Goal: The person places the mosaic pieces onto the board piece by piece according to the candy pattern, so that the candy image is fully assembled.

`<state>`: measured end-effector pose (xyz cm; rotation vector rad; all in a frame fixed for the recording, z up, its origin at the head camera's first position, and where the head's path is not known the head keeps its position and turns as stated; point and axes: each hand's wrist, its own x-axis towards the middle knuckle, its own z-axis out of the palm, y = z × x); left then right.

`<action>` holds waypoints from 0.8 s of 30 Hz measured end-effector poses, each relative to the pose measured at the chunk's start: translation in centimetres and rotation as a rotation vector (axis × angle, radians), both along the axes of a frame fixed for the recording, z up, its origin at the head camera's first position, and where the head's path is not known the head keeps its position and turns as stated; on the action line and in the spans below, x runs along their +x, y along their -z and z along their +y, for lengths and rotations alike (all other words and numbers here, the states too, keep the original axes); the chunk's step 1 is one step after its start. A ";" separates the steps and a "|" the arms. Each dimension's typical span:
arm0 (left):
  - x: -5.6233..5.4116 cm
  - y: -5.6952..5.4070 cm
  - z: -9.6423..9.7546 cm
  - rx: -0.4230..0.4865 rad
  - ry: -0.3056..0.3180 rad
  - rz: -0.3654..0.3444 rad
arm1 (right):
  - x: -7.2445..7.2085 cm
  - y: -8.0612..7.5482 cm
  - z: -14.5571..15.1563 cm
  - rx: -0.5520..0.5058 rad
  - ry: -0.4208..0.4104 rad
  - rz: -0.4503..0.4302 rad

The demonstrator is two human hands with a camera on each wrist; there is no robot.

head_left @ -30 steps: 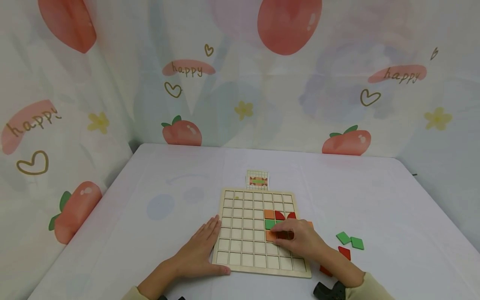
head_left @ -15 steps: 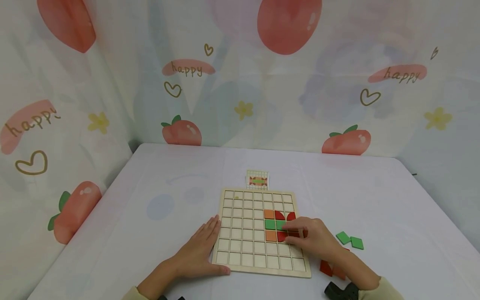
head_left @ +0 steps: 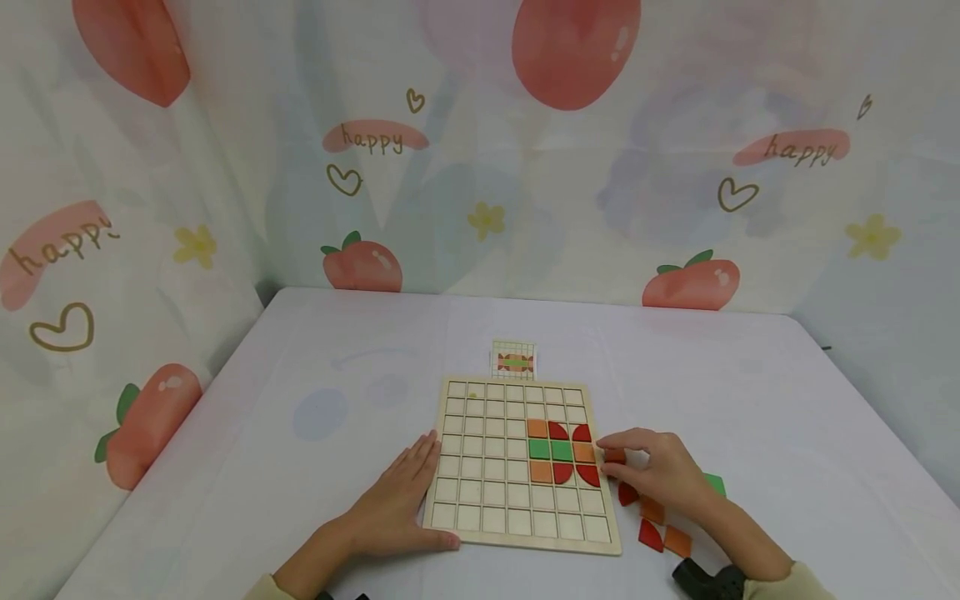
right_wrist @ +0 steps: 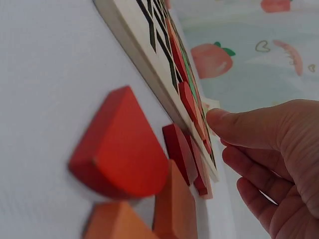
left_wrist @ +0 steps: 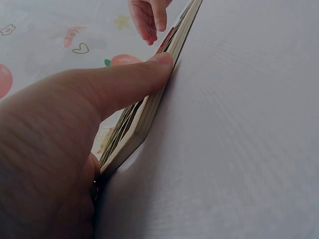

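Observation:
A wooden grid board (head_left: 480, 492) lies on the table, with orange squares (head_left: 541, 472), green squares (head_left: 539, 449) and red rounded tiles (head_left: 588, 476) set in cells at its right side. My left hand (head_left: 401, 508) rests against the board's near left corner, fingers straight along the left edge and thumb (left_wrist: 134, 82) along the front edge. Just past the right edge hovers my right hand (head_left: 660, 471), thumb and index finger apart in the head view. Nothing shows between them. Below it in the right wrist view are a loose red tile (right_wrist: 122, 149) and orange tiles (right_wrist: 174, 204).
Behind the board lies a small pattern card (head_left: 513, 361). Right of the board are several loose tiles, among them a red one (head_left: 650, 536), an orange one (head_left: 678, 542) and a green one (head_left: 715, 483) partly covered by the right hand.
My right hand has moved right, from over the tiles on the board to just beyond its edge, uncovering the orange square in the last column. The left hand stays in place.

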<state>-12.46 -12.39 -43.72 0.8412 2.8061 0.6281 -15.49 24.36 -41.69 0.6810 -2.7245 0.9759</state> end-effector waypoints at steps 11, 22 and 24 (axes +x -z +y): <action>0.0 0.1 0.0 -0.004 -0.002 0.000 | -0.5 -0.1 1.7 0.029 0.042 -0.072; 0.0 0.1 0.0 -0.011 0.000 0.005 | -1.5 -0.8 2.8 0.112 -0.051 -0.189; 0.1 0.0 0.0 -0.007 0.003 0.011 | -1.5 -0.8 2.8 0.123 -0.056 -0.200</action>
